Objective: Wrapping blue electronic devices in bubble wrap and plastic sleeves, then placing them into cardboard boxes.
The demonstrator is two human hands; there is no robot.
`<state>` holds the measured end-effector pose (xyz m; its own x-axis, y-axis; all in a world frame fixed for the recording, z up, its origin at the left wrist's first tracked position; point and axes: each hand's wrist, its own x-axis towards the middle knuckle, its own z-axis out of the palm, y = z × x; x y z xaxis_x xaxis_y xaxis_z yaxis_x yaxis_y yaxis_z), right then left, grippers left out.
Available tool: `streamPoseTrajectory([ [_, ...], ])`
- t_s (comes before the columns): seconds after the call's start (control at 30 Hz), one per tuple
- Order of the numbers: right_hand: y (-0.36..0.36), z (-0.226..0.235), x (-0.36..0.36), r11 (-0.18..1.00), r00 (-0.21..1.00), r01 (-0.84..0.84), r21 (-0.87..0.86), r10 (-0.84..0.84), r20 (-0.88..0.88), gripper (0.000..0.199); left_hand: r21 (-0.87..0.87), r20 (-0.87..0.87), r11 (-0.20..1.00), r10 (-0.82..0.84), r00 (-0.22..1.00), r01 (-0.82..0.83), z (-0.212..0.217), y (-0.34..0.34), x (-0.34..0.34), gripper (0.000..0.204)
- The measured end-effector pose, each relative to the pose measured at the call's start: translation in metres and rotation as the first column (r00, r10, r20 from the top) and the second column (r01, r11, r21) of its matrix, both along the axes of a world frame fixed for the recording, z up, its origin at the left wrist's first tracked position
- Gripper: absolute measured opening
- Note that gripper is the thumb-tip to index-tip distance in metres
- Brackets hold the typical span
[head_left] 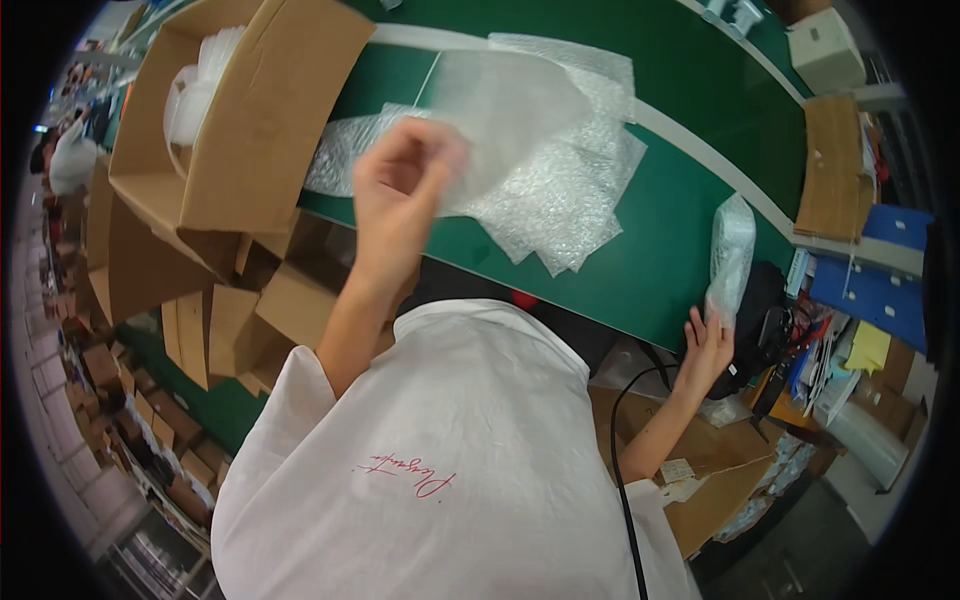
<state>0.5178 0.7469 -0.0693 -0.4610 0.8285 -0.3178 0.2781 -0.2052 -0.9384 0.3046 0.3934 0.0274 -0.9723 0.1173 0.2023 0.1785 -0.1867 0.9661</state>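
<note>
- Head view, left side: left hand (pixel 400 195) is raised above the near edge of the green table (pixel 690 200), its fingers curled and pinching the lower corner of a translucent bag (pixel 500 105) lifted off the surface.
- Under and beyond that bag a stack of bubble-wrap sheets (pixel 560 200) lies spread on the table, its near corners reaching close to the near edge.
- An open cardboard box (pixel 250 120) stands tilted just left of the hand, overhanging the table's left end; white plastic (pixel 195 90) shows inside it.
- Head view, right side: right hand (pixel 708 345) reaches past the table's near edge, fingers spread loosely around the lower end of a bubble-wrapped item (pixel 732 255) standing upright at that edge.
- Bare green surface lies open between the sheet stack and the wrapped item; a pale stripe (pixel 700 150) runs across the table beyond it.
- Flattened cartons (pixel 200 330) crowd the floor at lower left.
</note>
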Motion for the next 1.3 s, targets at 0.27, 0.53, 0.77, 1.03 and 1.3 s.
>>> streamPoseTrajectory([
  [0.27,-0.068,0.079,-0.031,0.748,0.942,-0.268,0.607,0.335,0.004,0.060,0.529,0.149,0.728,-0.586,0.797,0.436,-0.018,0.029,0.069,0.010],
  [0.53,-0.085,0.032,-0.036,0.656,0.659,-0.720,-0.227,0.543,-0.521,0.086,0.502,0.263,0.834,-0.399,0.878,0.228,-0.036,0.017,0.086,0.008],
  [0.77,-0.075,0.029,-0.069,0.714,0.716,-0.698,-0.054,0.693,-0.080,0.058,0.358,0.412,0.934,-0.160,0.897,0.002,-0.062,-0.027,0.106,0.007],
  [1.03,-0.141,0.061,-0.093,0.638,0.661,-0.750,-0.172,0.723,-0.199,0.029,0.267,0.401,0.960,-0.031,0.915,-0.084,-0.073,-0.056,0.126,0.006],
  [1.3,-0.096,0.005,-0.084,0.594,0.594,-0.804,-0.004,0.804,-0.039,0.033,0.202,0.286,0.956,0.149,0.947,-0.211,-0.040,-0.079,0.098,0.008],
])
